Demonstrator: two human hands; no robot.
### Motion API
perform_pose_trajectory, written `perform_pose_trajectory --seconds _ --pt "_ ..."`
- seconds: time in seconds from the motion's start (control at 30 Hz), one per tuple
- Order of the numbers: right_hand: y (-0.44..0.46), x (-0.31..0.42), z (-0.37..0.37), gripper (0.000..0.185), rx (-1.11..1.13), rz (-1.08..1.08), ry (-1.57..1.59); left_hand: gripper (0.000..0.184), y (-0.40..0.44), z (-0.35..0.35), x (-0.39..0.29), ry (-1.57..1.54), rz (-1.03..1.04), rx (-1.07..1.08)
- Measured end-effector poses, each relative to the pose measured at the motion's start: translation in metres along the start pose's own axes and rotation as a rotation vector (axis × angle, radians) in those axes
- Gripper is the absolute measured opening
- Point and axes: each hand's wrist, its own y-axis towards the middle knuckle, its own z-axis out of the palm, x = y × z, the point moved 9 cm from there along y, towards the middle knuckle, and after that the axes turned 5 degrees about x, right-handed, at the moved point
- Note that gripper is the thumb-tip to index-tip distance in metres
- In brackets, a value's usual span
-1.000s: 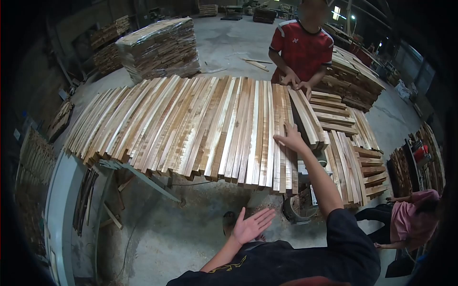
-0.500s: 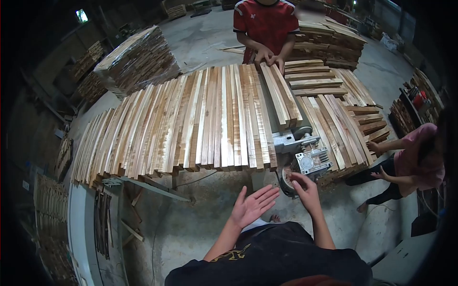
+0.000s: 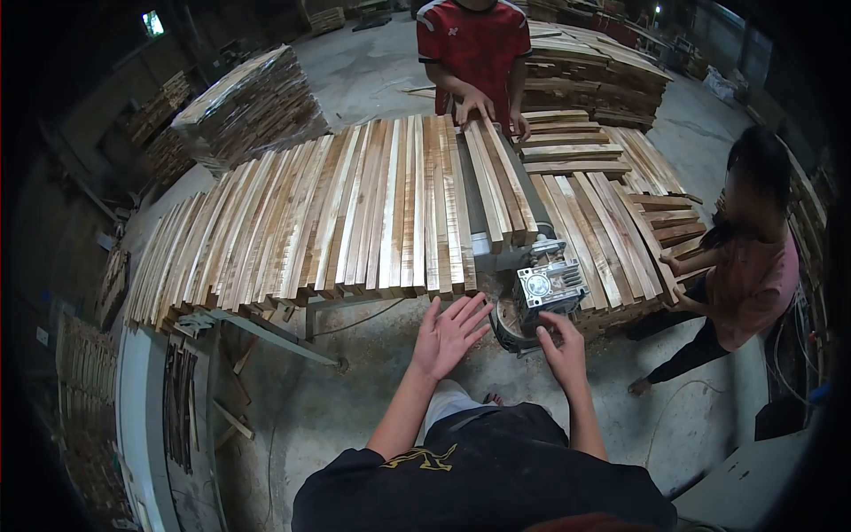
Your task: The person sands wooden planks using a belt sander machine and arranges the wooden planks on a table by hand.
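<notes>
My left hand is palm up with its fingers spread, holding nothing. It is just below the near ends of a long row of wooden strips laid side by side. My right hand has its fingers apart and slightly curled, with nothing visible in it. It is nearest to a grey motor gearbox at the end of a conveyor. A few separate strips lie beyond the gearbox, under a hand of a person in a red shirt.
Right of the conveyor, more strips lie stacked crosswise. A person in a pink shirt stands there, hands at the stack's edge. A wrapped lumber stack is at the back left. Another lumber pile is behind the red-shirted person.
My view has shifted, and both my hands are nearer the conveyor end. The red-shirted person's hands have separated, one staying on the strips. The pink-shirted person has both hands at the stack.
</notes>
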Motion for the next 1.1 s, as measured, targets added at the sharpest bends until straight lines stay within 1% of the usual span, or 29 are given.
perform_pose_trajectory --seconds 0.1,0.17,0.2,0.23,0.3,0.37,0.4,0.43,0.5,0.53,0.57,0.6,0.67,0.7,0.8,0.83,0.9,0.97,1.0,1.03,1.07,1.1 --pt "0.038 0.036 -0.010 0.035 -0.132 -0.273 -0.271 0.079 -0.009 -0.003 0.010 0.103 0.021 -0.032" --pt "0.079 0.033 -0.006 0.033 -0.138 -0.271 -0.333 0.073 -0.021 -0.001 0.018 0.108 0.021 -0.041" --pt "0.100 0.035 -0.002 0.033 -0.157 -0.285 -0.365 0.069 -0.027 -0.003 0.024 0.056 0.002 -0.042" --pt "0.121 0.041 0.003 0.034 -0.169 -0.299 -0.397 0.069 -0.035 -0.004 0.030 0.060 0.003 -0.057" --pt "0.165 0.055 0.018 0.038 -0.040 -0.163 -0.489 0.071 -0.051 -0.005 0.037 0.114 -0.026 -0.103" --pt "0.209 0.052 0.036 0.049 -0.024 -0.080 -0.595 0.072 -0.068 -0.006 0.039 0.123 -0.002 -0.118" --pt "0.235 0.043 0.049 0.063 0.064 0.005 -0.665 0.071 -0.077 -0.007 0.037 0.114 0.028 -0.127" --pt "0.256 0.042 0.060 0.063 0.056 -0.005 -0.645 0.071 -0.087 -0.009 0.037 0.101 0.054 -0.137" --pt "0.289 0.029 0.075 0.075 -0.014 0.089 -0.774 0.070 -0.107 -0.013 0.030 0.132 0.126 -0.213" --pt "0.299 0.028 0.080 0.080 -0.034 0.119 -0.779 0.070 -0.116 -0.018 0.026 0.169 0.160 -0.257" --pt "0.306 0.027 0.084 0.080 -0.033 0.114 -0.765 0.070 -0.124 -0.022 0.026 0.182 0.165 -0.262" --pt "0.308 0.030 0.086 0.079 -0.052 0.125 -0.774 0.070 -0.133 -0.030 0.024 0.199 0.185 -0.310" --pt "0.306 0.031 0.085 0.073 -0.073 0.119 -0.755 0.069 -0.145 -0.044 0.023 0.168 0.213 -0.378" --pt "0.303 0.029 0.088 0.073 -0.061 0.125 -0.757 0.069 -0.148 -0.049 0.026 0.162 0.210 -0.390" --pt "0.281 0.029 0.085 0.068 -0.061 0.090 -0.763 0.071 -0.137 -0.062 0.045 0.111 0.103 -0.378" --pt "0.258 0.034 0.082 0.068 -0.057 0.105 -0.761 0.071 -0.132 -0.064 0.047 0.110 0.091 -0.388" --pt "0.197 0.050 0.073 0.066 -0.028 0.073 -0.754 0.074 -0.108 -0.056 0.069 0.057 -0.065 -0.251" --pt "0.130 0.059 0.064 0.066 -0.047 0.037 -0.793 0.076 -0.081 -0.058 0.086 0.007 -0.153 -0.193" --pt "0.099 0.062 0.058 0.066 -0.030 0.053 -0.762 0.080 -0.067 -0.063 0.096 -0.008 -0.198 -0.183" --pt "0.068 0.065 0.052 0.066 -0.008 0.074 -0.727 0.086 -0.054 -0.079 0.108 -0.024 -0.245 -0.229" --pt "0.040 0.071 0.044 0.067 0.010 0.069 -0.678 0.093 -0.036 -0.067 0.115 -0.119 -0.275 -0.071" --pt "0.019 0.074 0.039 0.067 0.024 0.059 -0.626 0.095 -0.024 -0.050 0.119 -0.192 -0.300 -0.085"
